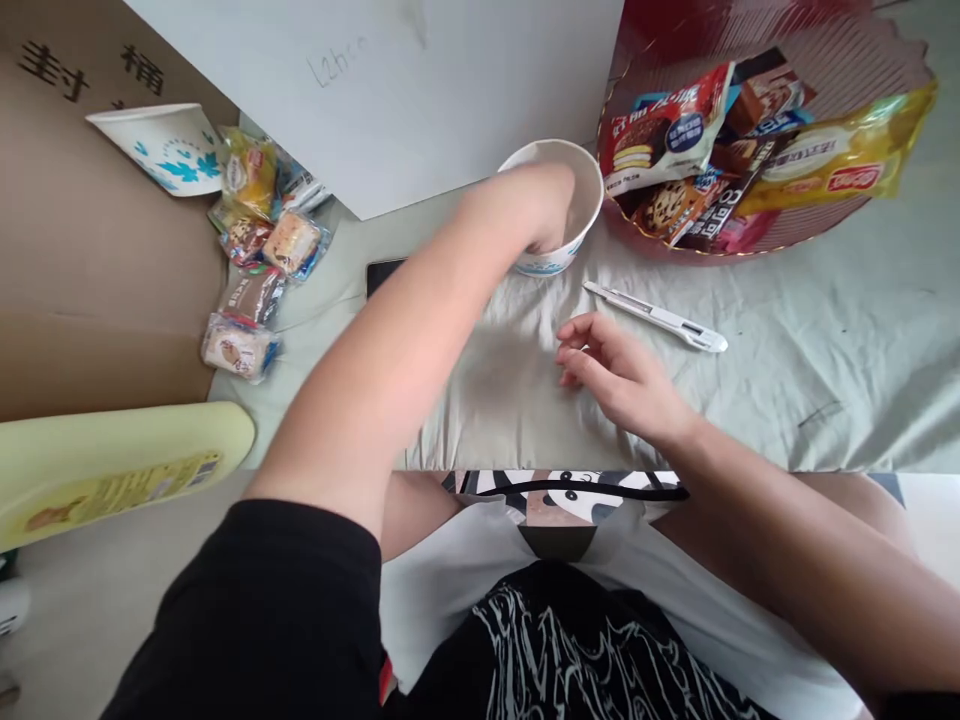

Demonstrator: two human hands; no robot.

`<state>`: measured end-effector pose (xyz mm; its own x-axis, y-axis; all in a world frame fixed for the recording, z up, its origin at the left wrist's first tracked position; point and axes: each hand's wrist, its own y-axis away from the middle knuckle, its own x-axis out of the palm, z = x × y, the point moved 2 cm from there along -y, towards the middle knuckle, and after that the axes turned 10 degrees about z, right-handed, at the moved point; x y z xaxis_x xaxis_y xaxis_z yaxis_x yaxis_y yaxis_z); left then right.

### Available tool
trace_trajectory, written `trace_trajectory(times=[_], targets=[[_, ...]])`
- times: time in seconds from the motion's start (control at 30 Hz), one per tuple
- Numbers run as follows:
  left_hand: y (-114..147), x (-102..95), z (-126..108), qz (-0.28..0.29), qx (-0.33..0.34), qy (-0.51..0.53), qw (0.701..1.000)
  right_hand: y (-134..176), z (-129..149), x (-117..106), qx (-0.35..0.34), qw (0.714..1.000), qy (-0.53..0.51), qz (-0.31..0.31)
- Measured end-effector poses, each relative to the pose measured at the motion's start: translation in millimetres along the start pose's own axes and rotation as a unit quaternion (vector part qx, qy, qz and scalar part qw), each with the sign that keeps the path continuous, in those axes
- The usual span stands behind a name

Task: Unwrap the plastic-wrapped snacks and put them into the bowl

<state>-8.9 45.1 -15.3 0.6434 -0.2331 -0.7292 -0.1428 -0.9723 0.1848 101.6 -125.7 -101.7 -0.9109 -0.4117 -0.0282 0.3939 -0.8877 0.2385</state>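
My left hand [551, 205] reaches down into a white paper tub [594, 205] with blue print. The tub's wall and my wrist hide the fingers, so what they hold, if anything, does not show. Over the pale green cloth [480, 420], my right hand [611, 372] is loosely curled with its fingers apart and nothing in it. Just beyond its fingertips lies a white utility knife [656, 315]. A dark flat object, which looks like a phone [381, 273], is partly covered by my left forearm.
Several wrapped snacks [664, 130] fill a ribbed reddish basket [892, 50] at back right. More snack packets [251, 290] lie at left beside a tilted paper cup [169, 145]. A white box [420, 100], a cardboard box [97, 240] and a yellow bottle [127, 460] flank the area.
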Motion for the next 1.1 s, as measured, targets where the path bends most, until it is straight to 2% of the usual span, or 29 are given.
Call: trace_trajectory(times=[0.07,0.1,0.13,0.17,0.2,0.23,0.27,0.3,0.33,0.4,0.47,0.57,0.7,0.73,0.8,0.9,0.93,1.0,1.07,1.1], targets=[[-8,3.0,-5,0.143,-0.051,-0.12,0.981,0,1,-3,0.003,1.0,0.01,-0.001],[-3,1.3,-5,0.205,-0.048,-0.186,0.96,0,1,-5,0.003,1.0,0.011,-0.006],[7,-2.9,-5,0.234,-0.018,-0.232,0.944,1,1,-6,0.002,1.0,0.012,-0.014],[22,-9.9,-5,0.196,0.057,-0.21,0.956,2,1,-6,0.001,1.0,0.015,-0.024],[41,-18.7,-2,0.122,0.13,-0.141,0.974,4,1,-6,-0.001,0.999,0.019,-0.037],[63,-26.6,6,0.061,0.194,-0.041,0.978,5,0,-6,-0.002,0.998,0.027,-0.052],[87,-31.4,18,0.046,0.24,0.067,0.967,8,-1,-4,-0.001,0.997,0.039,-0.065],[108,-33.8,37,0.04,0.229,0.155,0.96,10,-2,-1,0.001,0.996,0.053,-0.077],[126,-34.2,59,0.033,0.191,0.205,0.959,11,-4,2,0.004,0.994,0.069,-0.086],[150,-34.3,108,-0.043,0.106,0.273,0.955,12,-6,13,0.01,0.99,0.106,-0.094],[160,-35.8,155,-0.115,0.037,0.342,0.932,7,-3,30,0.005,0.986,0.149,-0.079],[155,-48.0,202,-0.188,-0.044,0.47,0.861,-20,13,68,-0.052,0.972,0.226,-0.029],[141,-80.3,222,-0.224,-0.111,0.638,0.728,-97,57,132,-0.179,0.938,0.296,0.03],[140,-89.3,224,-0.239,-0.114,0.67,0.693,-122,70,149,-0.218,0.922,0.317,0.036],[141,-105.3,230,-0.282,-0.121,0.704,0.64,-174,94,186,-0.293,0.874,0.383,0.057],[151,-120.7,242,-0.37,-0.14,0.703,0.591,-245,114,243,-0.302,0.78,0.525,0.157],[155,-123.5,246,-0.394,-0.143,0.694,0.585,-264,116,261,-0.298,0.751,0.555,0.199],[161,-126.7,250,-0.42,-0.144,0.664,0.602,-290,115,291,-0.296,0.689,0.593,0.293],[163,-127.4,249,-0.423,-0.145,0.638,0.627,-303,112,310,-0.292,0.643,0.63,0.323],[163,-127.1,248,-0.422,-0.141,0.637,0.63,-305,111,316,-0.285,0.629,0.649,0.32]])
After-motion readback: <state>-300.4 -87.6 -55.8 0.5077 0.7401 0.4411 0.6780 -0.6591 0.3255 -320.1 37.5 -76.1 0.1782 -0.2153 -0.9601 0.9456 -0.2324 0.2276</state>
